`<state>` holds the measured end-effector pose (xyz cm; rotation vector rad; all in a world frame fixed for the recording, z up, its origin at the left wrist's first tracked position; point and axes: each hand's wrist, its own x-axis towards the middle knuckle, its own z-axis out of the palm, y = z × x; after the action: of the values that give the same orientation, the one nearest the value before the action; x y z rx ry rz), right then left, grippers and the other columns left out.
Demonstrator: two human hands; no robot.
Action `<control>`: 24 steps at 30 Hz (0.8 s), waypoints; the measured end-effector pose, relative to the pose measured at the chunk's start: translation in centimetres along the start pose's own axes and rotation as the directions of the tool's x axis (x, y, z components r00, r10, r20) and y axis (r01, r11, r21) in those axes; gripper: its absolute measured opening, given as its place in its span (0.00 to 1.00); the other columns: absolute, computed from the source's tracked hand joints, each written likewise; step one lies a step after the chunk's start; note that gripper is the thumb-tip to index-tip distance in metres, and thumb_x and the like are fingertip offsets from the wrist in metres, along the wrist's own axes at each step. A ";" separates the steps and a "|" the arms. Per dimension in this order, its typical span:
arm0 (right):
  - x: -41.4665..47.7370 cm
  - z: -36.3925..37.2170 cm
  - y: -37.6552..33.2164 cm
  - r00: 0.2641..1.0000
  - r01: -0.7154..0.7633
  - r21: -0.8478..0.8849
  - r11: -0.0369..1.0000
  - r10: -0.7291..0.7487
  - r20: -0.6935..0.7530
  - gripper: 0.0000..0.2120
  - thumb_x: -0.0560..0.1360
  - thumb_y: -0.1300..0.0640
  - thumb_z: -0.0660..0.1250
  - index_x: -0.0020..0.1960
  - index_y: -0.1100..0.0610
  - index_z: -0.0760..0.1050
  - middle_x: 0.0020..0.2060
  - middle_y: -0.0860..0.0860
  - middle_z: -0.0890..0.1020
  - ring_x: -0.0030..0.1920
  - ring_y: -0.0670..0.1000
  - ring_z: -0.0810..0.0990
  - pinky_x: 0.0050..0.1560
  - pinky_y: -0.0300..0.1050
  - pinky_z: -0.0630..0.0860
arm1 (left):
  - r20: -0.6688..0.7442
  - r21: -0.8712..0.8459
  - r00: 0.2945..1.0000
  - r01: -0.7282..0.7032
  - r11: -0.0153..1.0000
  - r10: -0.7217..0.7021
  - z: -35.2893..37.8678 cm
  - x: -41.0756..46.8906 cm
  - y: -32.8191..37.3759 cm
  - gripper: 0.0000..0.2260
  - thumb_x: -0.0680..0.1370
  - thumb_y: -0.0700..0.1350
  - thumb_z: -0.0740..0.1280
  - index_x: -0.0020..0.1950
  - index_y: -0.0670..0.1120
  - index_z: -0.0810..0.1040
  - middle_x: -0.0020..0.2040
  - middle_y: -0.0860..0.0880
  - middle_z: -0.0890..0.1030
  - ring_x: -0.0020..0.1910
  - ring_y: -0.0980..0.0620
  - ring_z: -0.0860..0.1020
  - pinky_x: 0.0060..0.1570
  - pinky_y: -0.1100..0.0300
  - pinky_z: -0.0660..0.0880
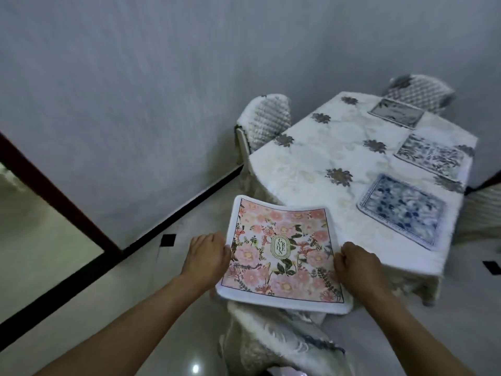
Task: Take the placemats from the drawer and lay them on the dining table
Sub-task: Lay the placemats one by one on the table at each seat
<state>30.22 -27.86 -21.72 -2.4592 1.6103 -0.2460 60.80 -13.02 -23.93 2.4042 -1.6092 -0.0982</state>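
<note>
I hold a pink floral placemat [282,256] flat in the air, just short of the near left end of the dining table [311,169]. My left hand [207,255] grips its left edge and my right hand [357,263] grips its right edge. Three placemats lie along the table's right side: a blue and white one [401,210] nearest, a blue leafy one [431,156] in the middle and a grey one [397,112] at the far end. The table has a white cloth with dark flowers. No drawer is in view.
A covered chair [271,337] stands right under the held placemat, at the table's near end. Another covered chair [264,120] is at the table's left side, and one [420,90] at the far end. A grey wall runs behind. A dark door frame [54,194] is at left.
</note>
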 end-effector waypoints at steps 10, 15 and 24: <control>14.1 7.6 7.5 0.963 -0.258 0.096 0.961 0.264 -0.051 0.13 0.75 0.54 0.65 0.35 0.52 0.65 0.27 0.49 0.73 0.26 0.55 0.73 0.29 0.46 0.62 | 0.117 0.075 0.966 -0.239 0.968 0.230 7.9 22.3 3.7 0.10 0.80 0.51 0.55 0.40 0.50 0.67 0.37 0.51 0.71 0.36 0.50 0.67 0.42 0.54 0.62; 20.3 12.2 9.5 0.920 -0.378 0.110 0.919 0.386 -0.064 0.10 0.77 0.53 0.60 0.38 0.53 0.66 0.30 0.49 0.74 0.32 0.56 0.75 0.35 0.48 0.65 | 0.102 0.129 0.921 -0.388 0.913 0.377 13.5 33.1 5.0 0.10 0.78 0.49 0.56 0.42 0.46 0.71 0.37 0.46 0.77 0.36 0.44 0.74 0.40 0.50 0.70; 25.5 17.9 11.8 0.816 -0.573 0.024 0.819 0.573 -0.072 0.09 0.79 0.52 0.57 0.43 0.55 0.70 0.38 0.53 0.79 0.39 0.58 0.79 0.43 0.52 0.71 | 0.152 0.206 0.855 -0.519 0.830 0.496 22.7 44.1 6.7 0.11 0.75 0.48 0.56 0.38 0.43 0.71 0.31 0.44 0.75 0.30 0.41 0.73 0.34 0.51 0.68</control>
<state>34.21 -54.65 -41.15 -1.8495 2.2844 -0.2439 67.56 -59.67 -40.70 2.0533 -2.3719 0.0916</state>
